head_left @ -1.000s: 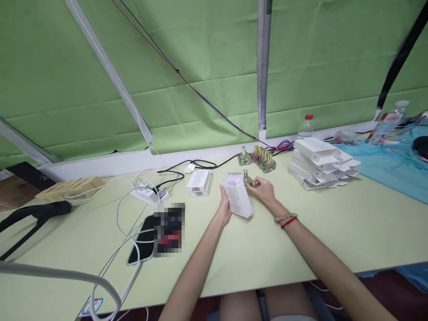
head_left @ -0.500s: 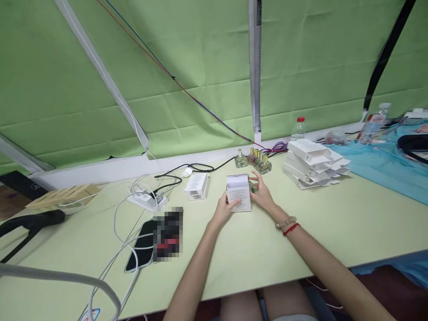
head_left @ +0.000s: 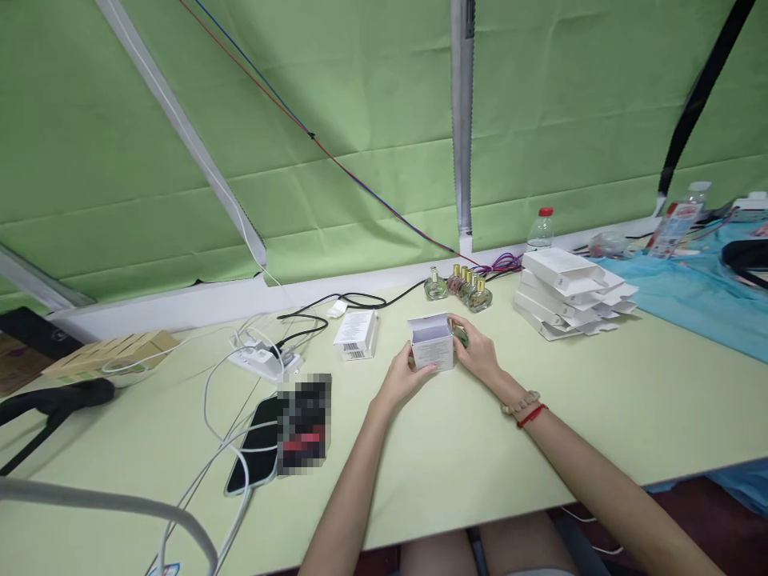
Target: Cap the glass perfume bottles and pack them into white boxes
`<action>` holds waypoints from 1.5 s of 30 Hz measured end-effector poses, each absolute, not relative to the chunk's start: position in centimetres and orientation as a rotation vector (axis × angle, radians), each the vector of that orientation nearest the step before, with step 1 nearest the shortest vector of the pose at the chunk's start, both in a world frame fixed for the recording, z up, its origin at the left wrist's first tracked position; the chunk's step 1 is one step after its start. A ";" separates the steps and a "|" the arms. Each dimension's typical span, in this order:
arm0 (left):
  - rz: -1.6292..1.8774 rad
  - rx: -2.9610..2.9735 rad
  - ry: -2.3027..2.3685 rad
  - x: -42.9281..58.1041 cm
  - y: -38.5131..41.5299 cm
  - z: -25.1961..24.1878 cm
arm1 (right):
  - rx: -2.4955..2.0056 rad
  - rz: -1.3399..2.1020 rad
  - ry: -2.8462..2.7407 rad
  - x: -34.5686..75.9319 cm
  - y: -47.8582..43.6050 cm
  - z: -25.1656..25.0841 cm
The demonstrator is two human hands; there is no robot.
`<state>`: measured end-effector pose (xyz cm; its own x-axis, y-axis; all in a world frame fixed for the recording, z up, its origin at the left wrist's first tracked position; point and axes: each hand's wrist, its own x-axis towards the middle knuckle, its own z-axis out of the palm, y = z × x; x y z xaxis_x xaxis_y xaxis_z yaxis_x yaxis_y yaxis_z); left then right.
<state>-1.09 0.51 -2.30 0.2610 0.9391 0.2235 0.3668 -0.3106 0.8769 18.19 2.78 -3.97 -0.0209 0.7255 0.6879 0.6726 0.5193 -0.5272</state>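
My left hand grips a small white carton that stands upright on the green table with its top flaps open. My right hand is closed around a small greenish glass perfume bottle, held right beside the carton's right side and mostly hidden by it. Further back, several small perfume bottles with gold caps stand in a cluster.
A stack of flat white cartons lies at the right, a closed white box with a barcode at the left. A power strip with cables, a phone, water bottles and a blue cloth are also on the table.
The carton went from tilted in the air to standing upright on the table with its mouth open. My right hand brought the bottle down beside it.
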 end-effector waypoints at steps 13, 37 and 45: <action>1.197 2.186 1.351 -0.7 0.0 -2.3 | -1.030 -0.324 -1.363 18.6 2.0 -1.6; 1.066 2.274 1.260 2.2 -1.6 -1.9 | -0.571 -0.432 -1.713 17.7 0.6 0.3; 1.233 2.161 1.211 2.5 -1.4 -2.7 | -0.687 -0.290 -1.745 17.7 0.4 0.3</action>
<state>2.49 -1.36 -2.70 0.2471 0.8230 0.5116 0.4971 -0.5608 0.6621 17.74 0.45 0.32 -0.1482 0.2951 0.9439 0.5845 0.7960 -0.1571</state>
